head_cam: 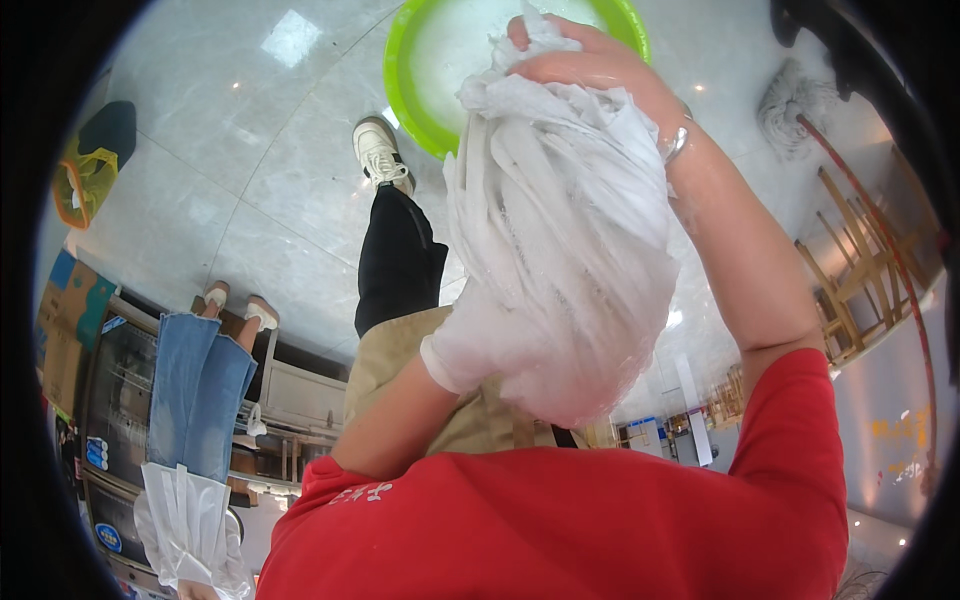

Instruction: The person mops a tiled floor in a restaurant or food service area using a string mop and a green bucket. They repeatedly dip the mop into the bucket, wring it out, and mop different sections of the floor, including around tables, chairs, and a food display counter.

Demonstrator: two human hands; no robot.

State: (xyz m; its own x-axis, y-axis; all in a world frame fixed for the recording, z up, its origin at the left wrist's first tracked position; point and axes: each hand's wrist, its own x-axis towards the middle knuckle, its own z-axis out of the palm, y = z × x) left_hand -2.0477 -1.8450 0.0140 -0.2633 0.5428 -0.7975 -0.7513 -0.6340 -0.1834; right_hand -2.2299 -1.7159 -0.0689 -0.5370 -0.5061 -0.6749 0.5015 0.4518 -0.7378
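Note:
A large bundle of wet white cloth [562,225] hangs in folds before my chest. At its gathered upper end my right hand [592,56] is closed around the fabric, with a metal bracelet on the wrist. My left forearm [397,412] enters a cuff-like white edge low on the bundle's left side. The cloth covers my left hand, so its fingers cannot be seen; a pinkish tone shows through the wet fabric. Beneath my right hand, on the floor, stands a bright green basin [409,97] holding cloudy, sudsy water [450,52].
My white sneaker [379,154] stands on glossy tiles near the basin. A mop head [787,109] with a red handle and wooden chairs [855,277] are at right. At left are a basket with a yellow liner [94,180], glass-door cabinets [120,390] and another person in jeans [195,390].

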